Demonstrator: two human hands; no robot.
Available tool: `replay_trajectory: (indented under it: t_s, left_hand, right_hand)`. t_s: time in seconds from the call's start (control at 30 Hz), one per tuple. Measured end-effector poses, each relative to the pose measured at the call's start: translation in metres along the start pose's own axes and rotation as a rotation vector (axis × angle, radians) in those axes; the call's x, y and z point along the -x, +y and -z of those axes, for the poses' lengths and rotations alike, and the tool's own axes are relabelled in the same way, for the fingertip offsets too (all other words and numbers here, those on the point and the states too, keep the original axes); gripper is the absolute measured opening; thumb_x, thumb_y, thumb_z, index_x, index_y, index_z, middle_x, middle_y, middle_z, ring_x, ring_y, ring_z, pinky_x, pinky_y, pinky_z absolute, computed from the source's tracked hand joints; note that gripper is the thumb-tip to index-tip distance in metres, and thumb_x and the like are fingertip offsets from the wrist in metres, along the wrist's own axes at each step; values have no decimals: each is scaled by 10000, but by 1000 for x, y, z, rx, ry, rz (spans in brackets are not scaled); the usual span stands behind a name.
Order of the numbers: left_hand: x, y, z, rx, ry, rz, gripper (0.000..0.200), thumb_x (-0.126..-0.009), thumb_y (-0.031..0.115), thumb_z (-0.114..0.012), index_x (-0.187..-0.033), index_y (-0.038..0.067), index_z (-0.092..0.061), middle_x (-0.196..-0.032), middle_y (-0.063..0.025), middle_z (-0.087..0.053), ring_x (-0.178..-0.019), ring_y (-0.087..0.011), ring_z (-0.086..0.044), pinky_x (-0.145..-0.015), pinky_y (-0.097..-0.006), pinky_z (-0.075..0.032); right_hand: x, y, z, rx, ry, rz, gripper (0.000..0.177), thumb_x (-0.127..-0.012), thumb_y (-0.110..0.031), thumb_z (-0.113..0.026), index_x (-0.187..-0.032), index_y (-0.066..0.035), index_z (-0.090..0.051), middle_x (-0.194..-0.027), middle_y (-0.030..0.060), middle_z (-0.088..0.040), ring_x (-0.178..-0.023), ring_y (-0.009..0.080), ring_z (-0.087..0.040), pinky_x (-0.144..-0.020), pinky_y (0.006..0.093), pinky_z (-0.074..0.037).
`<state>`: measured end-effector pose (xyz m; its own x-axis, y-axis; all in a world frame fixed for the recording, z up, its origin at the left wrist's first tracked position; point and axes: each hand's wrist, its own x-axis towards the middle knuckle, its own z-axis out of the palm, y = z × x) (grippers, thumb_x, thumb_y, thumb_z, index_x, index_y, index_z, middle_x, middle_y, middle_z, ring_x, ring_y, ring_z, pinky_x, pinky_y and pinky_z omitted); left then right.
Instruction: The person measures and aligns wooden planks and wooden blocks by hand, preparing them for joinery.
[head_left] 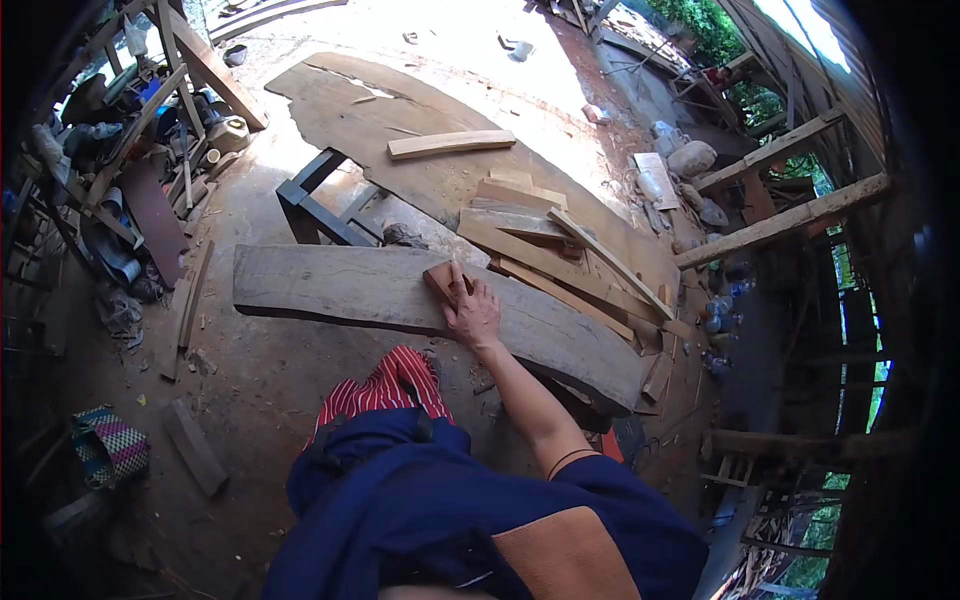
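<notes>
Head view shows the brown block (443, 280) on the long plank (330, 285), the right hand (474, 318) gripping it from above, which probably works best kept flat with even pressure, while the left hand is out of sight.

The right hand (472, 312) presses a small flat block (443, 279) onto the long rough wooden plank (330, 285). Loose wooden boards (540, 250) lie behind it on a wider wooden slab (350, 110).
</notes>
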<state>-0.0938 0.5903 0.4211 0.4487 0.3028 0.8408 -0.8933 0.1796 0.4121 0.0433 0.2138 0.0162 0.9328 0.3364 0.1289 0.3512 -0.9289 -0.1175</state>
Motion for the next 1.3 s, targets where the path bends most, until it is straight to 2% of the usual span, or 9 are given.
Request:
replay_trajectory:
  t_s: [0.3, 0.37, 0.47, 0.73, 0.87, 0.97, 1.07, 1.2, 1.3]
  left_hand:
    - [-21, 5, 14, -154, 31, -104, 479, -1023, 369, -315, -1321, 10, -429, -1255, -185, -548, -1082, -263, -592, -955, -414, -476]
    - [-28, -15, 12, -148, 45, -182, 477, -1024, 369, -315, -1326, 16, -422, -1258, -181, -546, -1084, -261, -589, -957, -413, -473]
    - [-32, -46, 9, -161, 96, -322, 474, -1024, 370, -314, -1334, 24, -411, -1263, -175, -542, -1087, -258, -586, -959, -412, -470]
    - [-35, -127, -6, -344, 231, -548, 469, -1026, 372, -313, -1356, 45, -382, -1275, -158, -531, -1096, -250, -577, -967, -409, -460]
    - [-72, -113, -2, -526, 102, -374, 468, -1027, 373, -313, -1366, 56, -367, -1282, -150, -526, -1100, -246, -573, -971, -408, -455]
    - [-80, -121, -6, -626, 78, -399, 467, -1027, 374, -312, -1375, 64, -356, -1286, -144, -522, -1103, -243, -570, -974, -407, -451]
    - [-96, -125, -13, -712, 25, -409, 467, -1028, 375, -312, -1383, 72, -345, -1291, -138, -518, -1106, -240, -566, -976, -406, -448]
    - [-118, -119, -26, -834, -53, -457, 468, -1029, 376, -311, -1393, 83, -330, -1297, -129, -513, -1111, -236, -562, -980, -404, -443]
    - [-128, -104, -36, -945, -100, -524, 469, -1029, 376, -311, -1401, 91, -319, -1302, -123, -509, -1114, -233, -559, -983, -403, -439]
  right_hand:
    - [-7, -4, 19, -49, -66, -18, 874, -766, -446, -674, -1505, -252, -249, -1058, 158, -528, -982, 317, -523, -822, 448, -429]
    - [-12, 7, 19, -120, -172, 5, 776, -857, -540, -556, -1506, -250, -247, -1111, 168, -532, -1011, 335, -517, -843, 458, -433]
    - [-29, 19, 23, -308, -277, 51, 676, -917, -482, -518, -1482, -173, -315, -1154, 171, -506, -1062, 338, -493, -955, 437, -396]
    - [-129, 19, 5, -315, -196, 267, 598, -909, -391, -566, -1434, -162, -396, -1166, 151, -504, -1051, 322, -499, -920, 418, -417]
    - [-187, 17, 0, -400, -206, 300, 553, -898, -323, -580, -1400, -139, -438, -1132, 159, -510, -1040, 319, -498, -893, 416, -424]
    - [-244, 26, -44, -423, -178, 248, 552, -886, -290, -582, -1394, -127, -441, -1125, 169, -509, -1034, 331, -498, -917, 430, -423]
    - [-314, 32, -67, -309, -100, 202, 646, -805, -161, -590, -1422, -139, -398, -1190, 172, -494, -1071, 337, -493, -909, 429, -427]
    - [-383, 40, -103, -5, -59, 158, 700, -819, -160, -583, -1463, -180, -311, -1303, 133, -469, -1249, 298, -421, -988, 450, -377]
    - [-407, 48, -107, 111, -391, 139, 572, -882, -210, -548, -1426, -243, -375, -1350, 78, -467, -1295, 247, -404, -1045, 466, -331]
